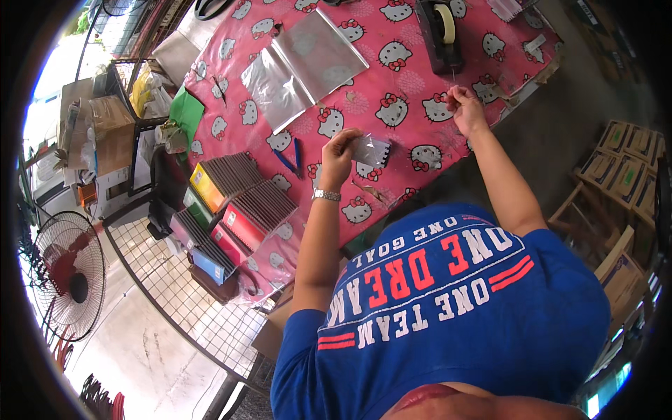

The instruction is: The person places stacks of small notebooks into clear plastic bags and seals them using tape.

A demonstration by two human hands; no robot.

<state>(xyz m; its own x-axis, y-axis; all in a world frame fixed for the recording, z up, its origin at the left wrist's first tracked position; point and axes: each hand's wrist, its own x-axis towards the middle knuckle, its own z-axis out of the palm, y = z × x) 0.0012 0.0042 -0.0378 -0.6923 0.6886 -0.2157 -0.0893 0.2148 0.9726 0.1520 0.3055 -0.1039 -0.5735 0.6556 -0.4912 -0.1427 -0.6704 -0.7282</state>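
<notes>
My left hand [339, 149] is closed, fingers pinching the left side of a small grey spiral notepad [372, 152] in clear plastic. Black binding teeth run down the notepad's right edge, just above the table. My right hand [465, 108] is pinched at the near end of a black tape dispenser [439, 42] with a cream roll. A thin strip of tape [453, 75] seems to run between the dispenser and my fingertips. Blue-handled pliers [288, 158] lie left of my left hand. Beyond it rests a pile of clear plastic sleeves [302, 68].
A pink patterned cloth covers the table [409, 82]. Rows of spiral notebooks [234, 203] stand at its left edge, near a green sheet [186, 115]. A standing fan [72, 274] and cardboard box [108, 133] are at left. More boxes [623, 164] stack at right.
</notes>
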